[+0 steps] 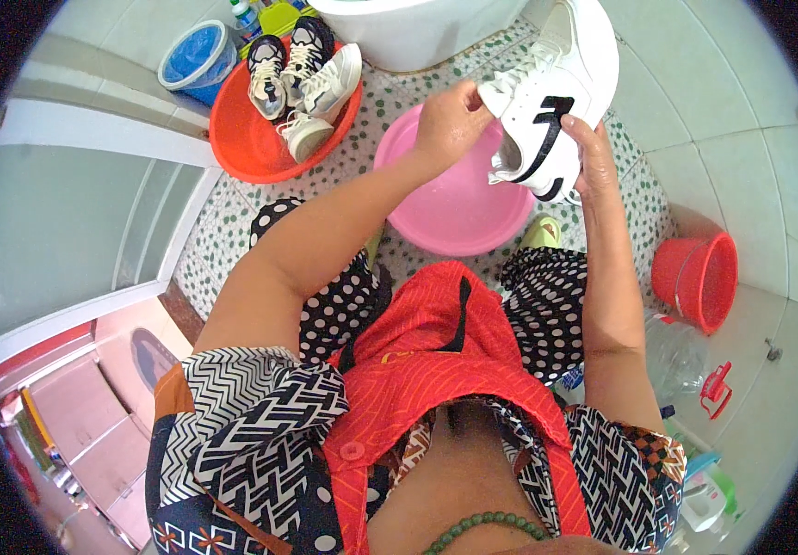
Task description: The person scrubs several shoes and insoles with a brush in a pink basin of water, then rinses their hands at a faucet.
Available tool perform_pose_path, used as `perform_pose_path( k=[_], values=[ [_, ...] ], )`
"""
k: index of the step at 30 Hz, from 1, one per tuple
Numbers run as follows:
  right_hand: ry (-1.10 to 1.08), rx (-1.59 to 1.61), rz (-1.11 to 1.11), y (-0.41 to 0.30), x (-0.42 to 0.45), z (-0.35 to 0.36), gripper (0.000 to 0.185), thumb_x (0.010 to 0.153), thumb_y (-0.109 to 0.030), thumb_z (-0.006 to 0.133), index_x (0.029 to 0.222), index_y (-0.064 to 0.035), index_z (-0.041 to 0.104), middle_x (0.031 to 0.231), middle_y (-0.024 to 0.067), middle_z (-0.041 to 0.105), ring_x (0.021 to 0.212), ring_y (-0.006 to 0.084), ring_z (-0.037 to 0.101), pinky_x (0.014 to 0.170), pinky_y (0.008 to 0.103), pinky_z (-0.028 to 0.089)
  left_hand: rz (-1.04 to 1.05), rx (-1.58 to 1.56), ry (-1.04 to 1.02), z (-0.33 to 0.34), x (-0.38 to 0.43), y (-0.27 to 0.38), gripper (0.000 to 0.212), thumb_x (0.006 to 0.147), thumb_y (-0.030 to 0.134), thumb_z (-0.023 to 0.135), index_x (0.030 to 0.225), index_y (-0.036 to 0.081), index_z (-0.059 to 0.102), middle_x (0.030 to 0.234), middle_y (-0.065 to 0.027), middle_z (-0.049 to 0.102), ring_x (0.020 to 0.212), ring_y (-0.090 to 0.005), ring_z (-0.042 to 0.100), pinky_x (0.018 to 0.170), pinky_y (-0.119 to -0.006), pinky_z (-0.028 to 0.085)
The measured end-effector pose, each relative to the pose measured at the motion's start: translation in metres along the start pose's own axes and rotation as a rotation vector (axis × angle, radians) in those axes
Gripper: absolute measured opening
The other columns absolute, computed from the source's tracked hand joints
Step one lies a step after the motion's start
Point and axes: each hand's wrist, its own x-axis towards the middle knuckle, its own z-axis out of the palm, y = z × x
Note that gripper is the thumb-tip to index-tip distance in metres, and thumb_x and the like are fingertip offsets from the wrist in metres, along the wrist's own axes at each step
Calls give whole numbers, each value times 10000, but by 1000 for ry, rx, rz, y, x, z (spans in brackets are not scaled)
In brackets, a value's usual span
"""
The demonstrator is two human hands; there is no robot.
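A white sneaker (544,132) with black trim is held up over the right side of a pink plastic basin (461,215). My right hand (593,156) grips it by the heel end, the thumb on its side near the black stripe. My left hand (451,121) pinches the shoe's tongue beside the white laces, its fingertips partly hidden. The inside of the basin is partly covered by the shoe and my left arm. At the upper left, an orange-red basin (236,149) holds several sneakers (333,83), some black and cream, some off-white.
A blue-lined bin (197,55) stands beside the orange-red basin. A white ceramic fixture (419,31) is at the top. Along the right wall are a red bucket (694,277), a clear plastic bottle (673,354) and a white jug (704,499). A glazed door (79,215) is at the left.
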Motion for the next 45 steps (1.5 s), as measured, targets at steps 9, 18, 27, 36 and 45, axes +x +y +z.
perform_pose_path(
  k=[9,18,27,36,45],
  values=[
    [-50,-32,116,2,0,-6,504,720,-162,650,1146,14,449,1030,103,569,884,204,579,775,311,482,681,-36,-43,-20,24,1,202,667,-33,559,860,27,558,931,-115,587,855,-231,589,745,-305,460],
    [-63,184,409,23,14,-30,403,762,-242,644,1059,11,542,904,117,629,777,205,619,712,319,518,834,52,-138,-19,16,5,248,728,-2,526,953,58,611,901,-122,609,847,-271,598,743,-317,478],
    [-124,154,610,48,20,-22,407,856,-328,553,1126,-26,516,1025,106,606,867,197,602,771,344,503,656,286,-135,-9,16,2,83,735,136,558,792,82,583,703,-84,538,675,-281,572,600,-367,474],
    [-241,-610,80,29,-6,30,511,831,-343,573,1248,-72,458,1252,103,456,1121,215,441,919,362,365,417,711,-224,-50,31,2,118,714,131,556,722,30,614,762,-194,608,724,-343,611,637,-424,495],
    [-473,-1012,-724,33,-21,154,577,646,-309,745,1164,-151,546,1318,207,355,1205,348,377,964,408,351,-78,785,-92,-224,51,26,201,738,179,586,884,54,646,781,-190,623,754,-310,613,707,-410,478]
  ],
)
